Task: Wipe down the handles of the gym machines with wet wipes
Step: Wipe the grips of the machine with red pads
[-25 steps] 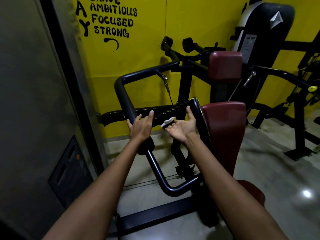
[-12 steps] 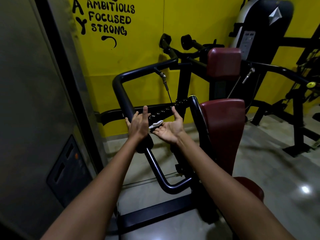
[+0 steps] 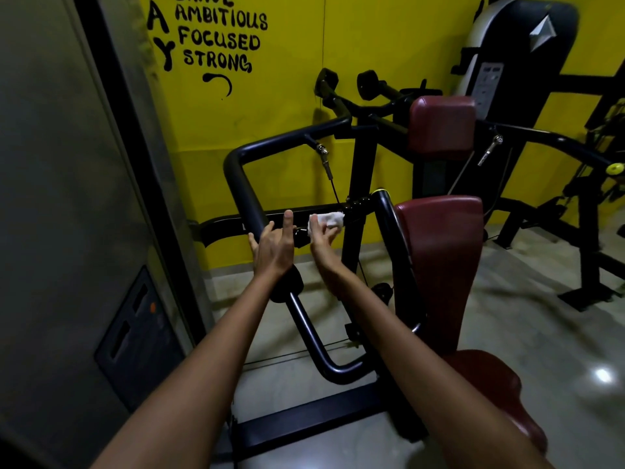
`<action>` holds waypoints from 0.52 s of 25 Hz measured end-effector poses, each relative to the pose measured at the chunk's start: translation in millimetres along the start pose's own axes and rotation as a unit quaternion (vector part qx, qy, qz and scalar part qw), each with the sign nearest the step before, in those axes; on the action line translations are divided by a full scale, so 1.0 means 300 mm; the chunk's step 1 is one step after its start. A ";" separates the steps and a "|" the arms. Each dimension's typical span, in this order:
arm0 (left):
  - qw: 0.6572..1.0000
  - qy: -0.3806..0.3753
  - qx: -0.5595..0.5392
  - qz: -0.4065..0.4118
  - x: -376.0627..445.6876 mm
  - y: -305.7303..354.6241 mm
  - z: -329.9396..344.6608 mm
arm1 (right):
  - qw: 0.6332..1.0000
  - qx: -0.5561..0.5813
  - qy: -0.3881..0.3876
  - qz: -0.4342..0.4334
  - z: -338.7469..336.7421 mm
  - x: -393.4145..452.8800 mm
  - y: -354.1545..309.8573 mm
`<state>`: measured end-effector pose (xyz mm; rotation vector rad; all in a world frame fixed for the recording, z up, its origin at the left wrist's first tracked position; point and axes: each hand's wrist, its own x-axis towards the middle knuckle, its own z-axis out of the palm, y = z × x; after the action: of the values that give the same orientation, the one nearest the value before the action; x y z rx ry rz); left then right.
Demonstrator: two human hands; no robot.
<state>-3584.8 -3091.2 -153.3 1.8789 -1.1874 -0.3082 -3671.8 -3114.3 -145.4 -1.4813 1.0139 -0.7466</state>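
Since half a second ago the right hand (image 3: 323,236) has turned from palm-up to reaching forward, and the wet wipe (image 3: 327,220), then a small crumple on the open palm, now sits spread against the horizontal black bar (image 3: 351,211) of the machine, just left of the dark red back pad (image 3: 439,252). That hand's fingers curl over the wipe and press it to the bar; whether the thumb closes underneath is hard to tell in this dim light. The left hand (image 3: 274,245) rests on the sloping black handle (image 3: 248,201) to the left, fingers mostly straight, one raised, gripping nothing. As a judgement, the wipe is light, soft and limp, and likely slick when damp, so it will bunch or slide off a smooth round tube unless it is wrapped round the bar and held by palm and fingers together. It may tear if dragged over the knobbed section near the bar's right end. The bar itself looks rigid and fixed, so firm pressure along its length should be safe, with the left hand steadying the handle.
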 end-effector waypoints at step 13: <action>1.000 -0.002 0.002 0.006 -0.020 0.005 -0.009 | 0.835 -0.515 0.037 -0.190 -0.168 0.048 0.041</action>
<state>-3587.1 -3085.1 -151.8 1.8748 -1.2024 -0.3025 -3712.4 -3149.2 -150.4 -2.6660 1.2751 -0.5214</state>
